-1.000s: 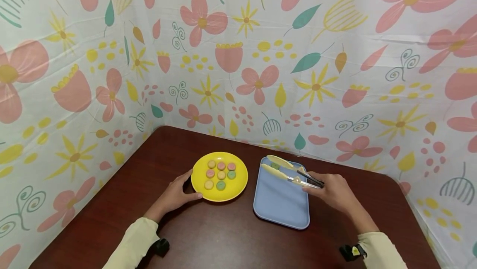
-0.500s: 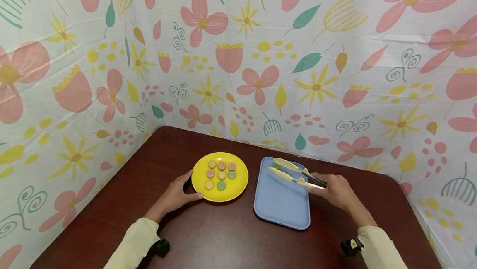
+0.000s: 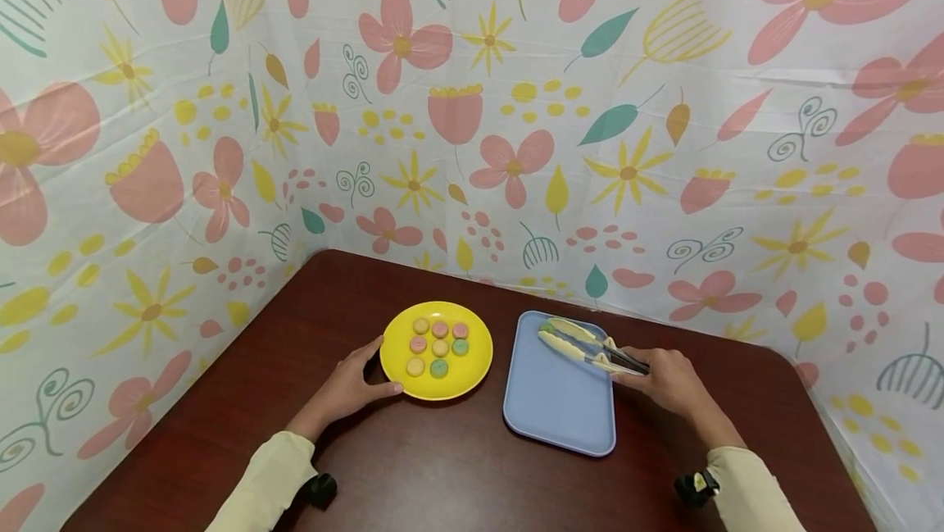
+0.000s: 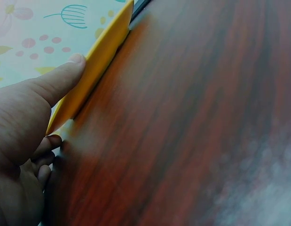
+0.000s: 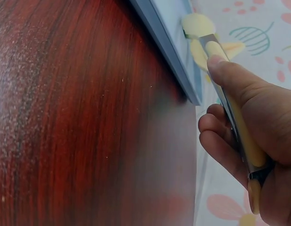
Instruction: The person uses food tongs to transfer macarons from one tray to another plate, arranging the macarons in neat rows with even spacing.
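On the left of the table, my left hand (image 3: 347,382) holds the edge of a round yellow plate (image 3: 472,372). In the left wrist view the thumb lies along the side of the plate (image 4: 91,75), with the other fingers partly hidden beyond it. Several pink, green and cream macarons (image 3: 439,348) sit on that plate. My right hand (image 3: 667,380) grips a pair of tongs (image 3: 601,347) with cream tips, over a blue tray (image 3: 556,409). Near the tray's far left corner, a green macaron (image 3: 546,327) shows at the tong tips; whether they pinch it I cannot tell.
The plate and tray stand side by side on a dark brown wooden table (image 3: 442,466), a narrow gap between them. Flower-patterned cloth (image 3: 509,147) hangs close behind the table's back edge and along its left side.
The tongs have moved slightly right and nearer me, and their tips have drawn closer together around the green macaron. My left hand and the plate stay in place.
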The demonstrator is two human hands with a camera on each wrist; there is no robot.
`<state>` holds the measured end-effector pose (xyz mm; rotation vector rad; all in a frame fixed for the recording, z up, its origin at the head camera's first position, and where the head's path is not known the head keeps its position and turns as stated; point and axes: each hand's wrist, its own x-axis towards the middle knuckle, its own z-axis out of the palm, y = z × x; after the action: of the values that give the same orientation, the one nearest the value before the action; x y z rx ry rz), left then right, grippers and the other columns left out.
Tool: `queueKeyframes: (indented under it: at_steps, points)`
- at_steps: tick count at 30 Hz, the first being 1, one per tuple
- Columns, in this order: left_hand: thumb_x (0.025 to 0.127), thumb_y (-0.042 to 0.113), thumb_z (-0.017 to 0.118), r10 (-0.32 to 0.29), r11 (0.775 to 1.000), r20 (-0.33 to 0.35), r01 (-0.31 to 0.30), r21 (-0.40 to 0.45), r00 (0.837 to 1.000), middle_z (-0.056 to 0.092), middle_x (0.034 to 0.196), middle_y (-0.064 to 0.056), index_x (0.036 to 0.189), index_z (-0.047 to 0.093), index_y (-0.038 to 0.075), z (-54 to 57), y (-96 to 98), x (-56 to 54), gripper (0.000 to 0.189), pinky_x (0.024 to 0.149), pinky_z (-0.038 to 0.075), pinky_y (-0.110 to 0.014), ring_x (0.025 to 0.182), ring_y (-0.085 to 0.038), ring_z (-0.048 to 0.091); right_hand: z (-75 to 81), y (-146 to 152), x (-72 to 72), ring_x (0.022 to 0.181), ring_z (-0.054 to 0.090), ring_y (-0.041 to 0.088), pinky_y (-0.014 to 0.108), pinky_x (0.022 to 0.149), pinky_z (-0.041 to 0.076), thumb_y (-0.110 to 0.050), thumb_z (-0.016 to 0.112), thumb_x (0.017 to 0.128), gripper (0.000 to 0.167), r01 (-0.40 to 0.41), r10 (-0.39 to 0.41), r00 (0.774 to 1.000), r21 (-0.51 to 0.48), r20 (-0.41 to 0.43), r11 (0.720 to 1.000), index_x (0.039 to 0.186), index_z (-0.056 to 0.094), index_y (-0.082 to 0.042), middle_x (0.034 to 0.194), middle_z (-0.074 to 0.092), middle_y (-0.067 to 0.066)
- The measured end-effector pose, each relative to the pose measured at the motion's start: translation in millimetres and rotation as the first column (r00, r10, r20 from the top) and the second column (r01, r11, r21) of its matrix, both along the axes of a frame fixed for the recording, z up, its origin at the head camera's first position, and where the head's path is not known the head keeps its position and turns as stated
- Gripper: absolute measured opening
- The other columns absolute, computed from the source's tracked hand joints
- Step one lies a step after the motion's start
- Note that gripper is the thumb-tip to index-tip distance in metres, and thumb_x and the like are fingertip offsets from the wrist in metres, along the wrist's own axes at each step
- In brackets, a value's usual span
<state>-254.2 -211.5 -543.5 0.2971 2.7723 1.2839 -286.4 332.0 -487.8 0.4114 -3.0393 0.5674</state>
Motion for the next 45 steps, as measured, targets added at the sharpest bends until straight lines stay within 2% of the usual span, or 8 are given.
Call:
queueKeyframes:
  at_steps: [8, 21, 29, 38, 45]
  points:
    - [0.081, 0.058, 0.082, 0.004, 1.000, 0.007, -0.004, 0.006, 1.000, 0.031, 0.165, -0.014, 0.162, 0.027, 0.009, -0.2, 0.4, 0.8, 0.110, 0.118, 0.031, -0.060, 0.152, -0.037, 0.028, -1.2, 0.1, 0.4, 0.087, 0.062, 0.022, 0.040, 0.073, 0.053, -0.050, 0.081, 0.085, 0.068, -0.006, 0.006, 1.000, -0.006, -0.006, 1.000, 0.130, 0.070, -0.001, 0.120, 0.071, 0.024]
    - [0.080, 0.059, 0.081, -0.002, 1.000, 0.002, 0.002, 0.001, 1.000, 0.031, 0.165, -0.013, 0.163, 0.026, 0.010, -1.7, -1.1, -0.9, 0.110, 0.118, 0.031, -0.059, 0.152, -0.037, 0.027, 1.0, 8.1, 5.0, 0.072, 0.050, 0.016, 0.029, 0.060, 0.038, -0.051, 0.082, 0.084, 0.064, 0.020, -0.021, 0.999, -0.063, -0.024, 0.998, 0.128, 0.073, -0.005, 0.099, 0.074, 0.009]
    - [0.081, 0.058, 0.081, -0.001, 1.000, 0.004, 0.001, 0.002, 1.000, 0.031, 0.165, -0.014, 0.162, 0.027, 0.009, -1.0, -0.6, -0.8, 0.110, 0.118, 0.031, -0.059, 0.152, -0.037, 0.028, 12.3, 8.4, 13.1, 0.068, 0.048, 0.016, 0.028, 0.058, 0.036, -0.048, 0.083, 0.083, 0.063, 0.020, -0.021, 0.999, -0.051, -0.029, 0.998, 0.128, 0.073, -0.006, 0.076, 0.063, -0.003]
    - [0.081, 0.057, 0.082, 0.000, 1.000, 0.007, 0.000, 0.001, 1.000, 0.031, 0.165, -0.013, 0.163, 0.027, 0.009, 0.9, 0.0, 0.2, 0.110, 0.118, 0.031, -0.059, 0.152, -0.036, 0.028, 28.8, 7.5, 24.6, 0.066, 0.046, 0.014, 0.026, 0.056, 0.036, -0.053, 0.082, 0.083, 0.066, -0.001, -0.001, 0.998, -0.030, -0.069, 1.000, 0.129, 0.072, -0.007, 0.070, 0.058, -0.006]
    - [0.081, 0.057, 0.082, 0.004, 1.000, 0.005, -0.004, -0.005, 1.000, 0.032, 0.164, -0.015, 0.162, 0.027, 0.008, 1.8, 0.5, 0.2, 0.110, 0.118, 0.031, -0.058, 0.152, -0.036, 0.029, 41.0, -6.2, 34.0, 0.064, 0.045, 0.011, 0.025, 0.056, 0.036, -0.049, 0.080, 0.085, 0.059, -0.052, 0.048, 0.993, -0.039, -0.103, 0.998, 0.129, 0.073, -0.009, 0.068, 0.057, -0.009]
